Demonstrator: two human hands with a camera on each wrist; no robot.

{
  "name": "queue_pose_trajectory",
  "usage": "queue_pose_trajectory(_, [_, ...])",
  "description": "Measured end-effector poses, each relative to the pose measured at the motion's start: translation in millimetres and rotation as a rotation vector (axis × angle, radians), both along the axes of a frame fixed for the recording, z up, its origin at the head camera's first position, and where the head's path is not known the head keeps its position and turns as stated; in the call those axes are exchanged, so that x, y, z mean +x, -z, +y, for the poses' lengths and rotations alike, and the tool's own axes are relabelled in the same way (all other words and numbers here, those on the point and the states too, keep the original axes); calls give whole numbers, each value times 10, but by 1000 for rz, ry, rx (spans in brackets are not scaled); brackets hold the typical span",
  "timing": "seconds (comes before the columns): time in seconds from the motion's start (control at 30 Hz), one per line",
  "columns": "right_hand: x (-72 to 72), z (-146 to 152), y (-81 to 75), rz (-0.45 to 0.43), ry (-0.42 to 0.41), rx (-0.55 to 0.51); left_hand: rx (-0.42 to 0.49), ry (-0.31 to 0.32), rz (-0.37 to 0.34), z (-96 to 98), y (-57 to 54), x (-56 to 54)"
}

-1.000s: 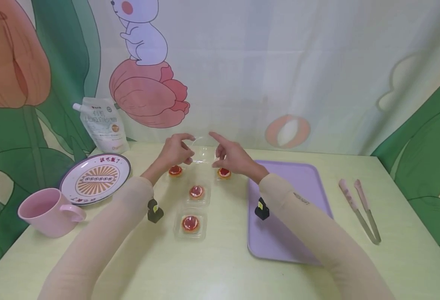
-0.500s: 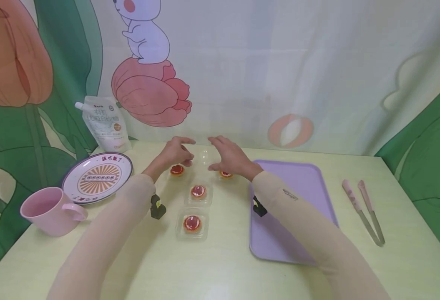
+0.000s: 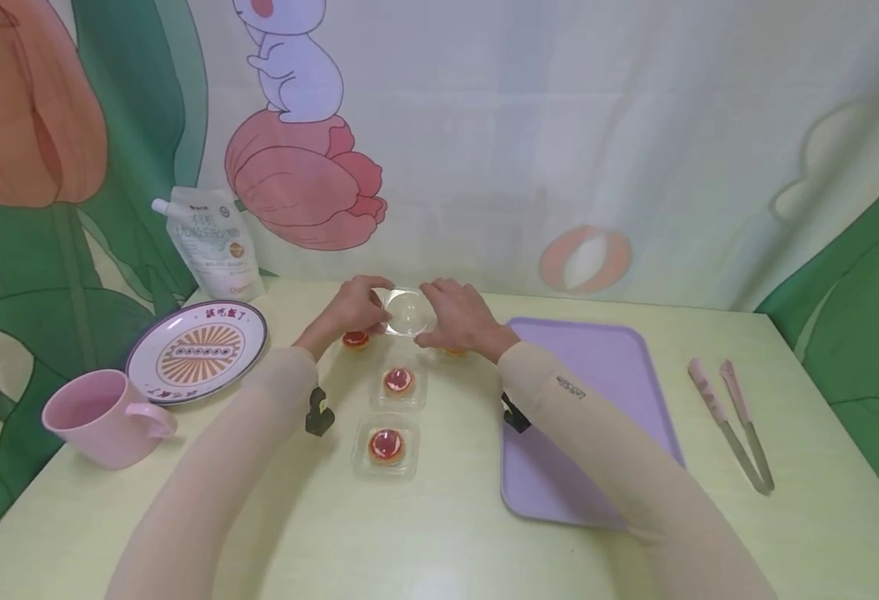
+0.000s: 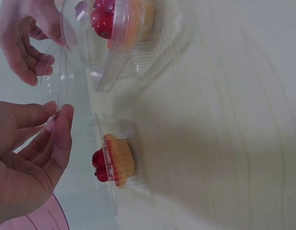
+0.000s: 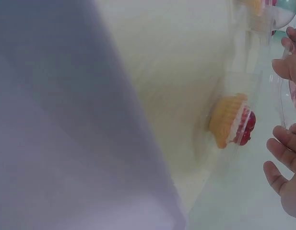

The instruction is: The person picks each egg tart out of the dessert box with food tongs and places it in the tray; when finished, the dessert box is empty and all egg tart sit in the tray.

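Note:
Between my hands, in the head view, is a clear square plastic lid with a round dome. My left hand pinches its left edge between thumb and fingers; the left wrist view shows the pinch close up. My right hand is at the opposite edge, fingertips right at the rim and fingers spread in the right wrist view. Several red-topped tarts sit in clear plastic boxes: a near tart, a middle tart, a far-left tart and a far-right tart, the last two partly hidden by my hands.
A lilac tray lies under my right forearm, with tongs farther right. On the left stand a pink mug, a patterned plate and a white spouted pouch. A printed curtain hangs behind the table.
My right hand's pointing finger has come down and its fingers have moved to the lid's right edge. The lid now faces the head camera more squarely. My left hand has barely moved.

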State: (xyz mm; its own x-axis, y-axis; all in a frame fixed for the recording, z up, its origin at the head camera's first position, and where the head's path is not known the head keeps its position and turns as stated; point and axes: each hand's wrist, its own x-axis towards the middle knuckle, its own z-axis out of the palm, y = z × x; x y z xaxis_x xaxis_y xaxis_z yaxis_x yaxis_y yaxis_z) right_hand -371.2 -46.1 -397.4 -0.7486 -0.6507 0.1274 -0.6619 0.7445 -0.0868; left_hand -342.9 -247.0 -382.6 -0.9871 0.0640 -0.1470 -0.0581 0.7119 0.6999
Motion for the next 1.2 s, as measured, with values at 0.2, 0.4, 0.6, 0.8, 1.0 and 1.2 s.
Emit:
queue_pose_trajectory(0.2, [-10, 51, 9, 18, -1, 40, -44, 51, -17, 39, -18, -12])
queue_pose_trajectory(0.4, [-21, 40, 32, -3, -28, 57, -77, 78, -26, 17, -17, 11])
queue_pose_trajectory(0.6, [-7, 18, 32, 13, -53, 102, -91, 101, -35, -15, 14, 7])
queue_pose_trajectory(0.8, [-15, -15, 44, 15, -68, 124, -130, 132, -37, -49, 26, -9])
queue_pose_trajectory(1.0, [-39, -21, 56, 3, -69, 115, -175, 146, -28, -40, 16, 6])
queue_pose_trajectory(1.2, [-52, -27, 59, -28, -73, 104, -233, 158, -12, -32, 11, 14])
